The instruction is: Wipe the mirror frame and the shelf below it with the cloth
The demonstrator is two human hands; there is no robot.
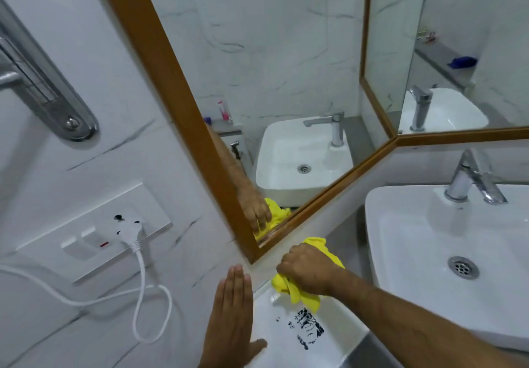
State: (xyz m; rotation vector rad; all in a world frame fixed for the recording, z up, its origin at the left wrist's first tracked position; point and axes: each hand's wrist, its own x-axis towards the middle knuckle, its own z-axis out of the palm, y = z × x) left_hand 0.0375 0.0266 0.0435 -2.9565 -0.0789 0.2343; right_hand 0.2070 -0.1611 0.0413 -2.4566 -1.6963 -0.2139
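The wooden mirror frame (183,104) runs down to its near corner above the shelf (286,319). The right hand (307,270) grips the bunched yellow cloth (303,293) there; soft, light, best held wadded. The left hand (232,319) rests open, flat against the wall.

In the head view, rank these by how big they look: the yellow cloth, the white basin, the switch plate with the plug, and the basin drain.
Largest to smallest as they appear:
1. white basin, partly cut off by the frame edge
2. switch plate
3. yellow cloth, partly hidden under the right hand, so its full size is unsure
4. basin drain
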